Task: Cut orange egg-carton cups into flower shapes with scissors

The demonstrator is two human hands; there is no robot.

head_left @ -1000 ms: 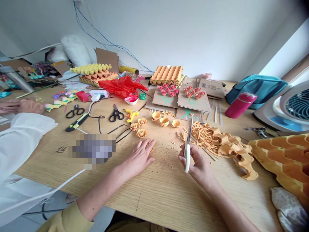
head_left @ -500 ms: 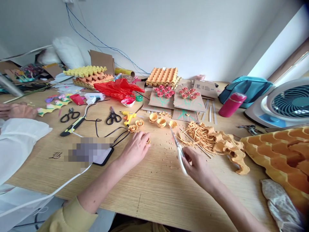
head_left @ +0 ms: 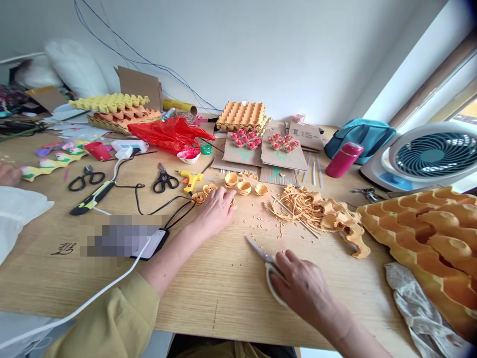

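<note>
Up first to the back wall, plain and pale, blue-white through the middle, dimming to grey on the left, with blue cables sagging across it. Over now to the right, into the corner, along a brighter side wall slanting off, and on to the window, trimmed in brown, bright with daylight. Down to the desk, light and wood-grained, softly lit, reaching back towards the wall, with a thin dark streak near its front edge. Below that edge, to a pale patch, too small to tell floor from seat.
</note>
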